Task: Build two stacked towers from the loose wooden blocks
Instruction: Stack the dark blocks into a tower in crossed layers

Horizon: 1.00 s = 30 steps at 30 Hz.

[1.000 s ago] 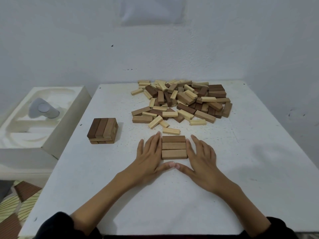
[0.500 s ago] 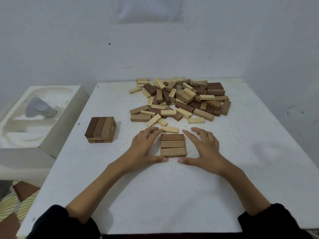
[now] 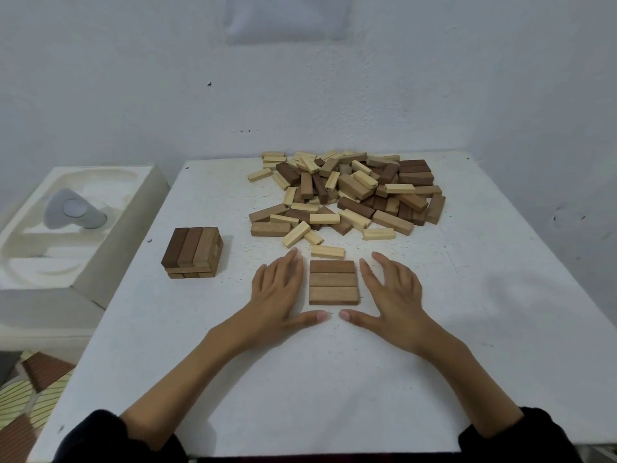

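Three brown blocks lie side by side as one flat layer [image 3: 333, 282] in the middle of the white table [image 3: 334, 379]. My left hand [image 3: 278, 295] lies flat just left of that layer, fingers straight, thumb stretched below it. My right hand [image 3: 392, 295] mirrors it on the right side, a small gap from the blocks. Neither hand holds anything. A short tower [image 3: 193, 253] of brown blocks, a few layers high, stands to the left. The pile of loose blocks [image 3: 347, 195], light and dark, covers the far part of the table.
One light block [image 3: 328, 251] lies alone just beyond the flat layer. A white moulded foam tray [image 3: 66, 228] with a grey object [image 3: 71, 210] sits off the table's left edge. A wall stands right behind the pile. Patterned floor shows at lower left.
Both hands pressed against the layer's sides a second ago, lifted slightly, and now lie flat again beside it with small gaps. The blocks have not moved.
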Each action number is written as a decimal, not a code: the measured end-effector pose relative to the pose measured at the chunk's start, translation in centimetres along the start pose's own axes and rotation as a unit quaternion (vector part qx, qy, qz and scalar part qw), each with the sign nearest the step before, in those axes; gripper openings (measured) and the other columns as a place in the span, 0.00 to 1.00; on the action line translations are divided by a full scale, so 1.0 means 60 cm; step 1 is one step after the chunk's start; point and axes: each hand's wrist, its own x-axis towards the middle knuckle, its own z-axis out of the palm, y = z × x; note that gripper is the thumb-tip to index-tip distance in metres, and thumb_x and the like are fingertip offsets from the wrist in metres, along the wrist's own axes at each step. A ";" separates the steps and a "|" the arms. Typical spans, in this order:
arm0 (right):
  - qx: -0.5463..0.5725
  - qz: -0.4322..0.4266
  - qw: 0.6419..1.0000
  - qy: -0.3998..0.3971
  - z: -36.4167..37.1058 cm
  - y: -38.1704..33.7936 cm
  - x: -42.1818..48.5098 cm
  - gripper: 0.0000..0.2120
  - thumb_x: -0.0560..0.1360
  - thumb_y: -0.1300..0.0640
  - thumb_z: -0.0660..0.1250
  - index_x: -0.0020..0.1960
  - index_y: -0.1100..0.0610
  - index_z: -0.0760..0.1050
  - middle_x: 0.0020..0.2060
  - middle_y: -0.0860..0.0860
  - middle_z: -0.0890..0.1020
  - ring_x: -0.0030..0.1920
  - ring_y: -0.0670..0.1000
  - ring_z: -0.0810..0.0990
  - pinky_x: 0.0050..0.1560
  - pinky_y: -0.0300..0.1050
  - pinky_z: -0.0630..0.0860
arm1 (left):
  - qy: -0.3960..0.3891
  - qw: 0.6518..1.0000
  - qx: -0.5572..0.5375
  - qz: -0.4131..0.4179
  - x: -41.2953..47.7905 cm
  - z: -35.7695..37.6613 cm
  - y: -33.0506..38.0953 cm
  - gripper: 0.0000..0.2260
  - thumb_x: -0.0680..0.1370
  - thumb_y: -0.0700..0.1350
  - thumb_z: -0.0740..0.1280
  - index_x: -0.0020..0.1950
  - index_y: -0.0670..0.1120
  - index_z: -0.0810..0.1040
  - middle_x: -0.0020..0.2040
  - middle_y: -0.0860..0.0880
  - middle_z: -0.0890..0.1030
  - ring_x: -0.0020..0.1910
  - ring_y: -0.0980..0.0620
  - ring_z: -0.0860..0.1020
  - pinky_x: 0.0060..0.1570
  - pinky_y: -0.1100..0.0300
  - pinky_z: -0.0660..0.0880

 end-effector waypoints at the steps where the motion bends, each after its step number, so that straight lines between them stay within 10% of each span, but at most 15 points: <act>1: -0.011 -0.005 1.000 -0.006 0.003 -0.004 -0.002 0.64 0.46 0.18 0.27 0.76 0.49 0.37 0.75 0.50 0.39 0.74 0.55 0.39 0.72 0.52 0.39 | -0.007 1.000 0.025 0.002 -0.001 0.004 0.003 0.51 0.63 0.78 0.33 0.76 0.46 0.33 0.76 0.50 0.31 0.74 0.54 0.34 0.72 0.52 0.33; 23: -0.023 -0.028 0.999 -0.003 0.013 -0.015 0.003 0.65 0.45 0.23 0.16 0.76 0.52 0.37 0.75 0.51 0.38 0.74 0.54 0.38 0.71 0.55 0.36 | 0.004 0.999 0.044 -0.005 0.010 0.014 0.018 0.53 0.58 0.73 0.19 0.76 0.44 0.33 0.76 0.48 0.30 0.74 0.52 0.39 0.72 0.48 0.36; 30: 0.147 -0.044 0.988 0.021 -0.022 0.010 0.011 0.46 0.64 0.26 0.63 0.75 0.42 0.50 0.71 0.46 0.55 0.70 0.47 0.50 0.69 0.46 0.46 | 0.046 0.998 -0.038 0.008 0.007 -0.018 -0.012 0.54 0.59 0.81 0.42 0.78 0.51 0.45 0.77 0.51 0.43 0.73 0.56 0.42 0.72 0.51 0.40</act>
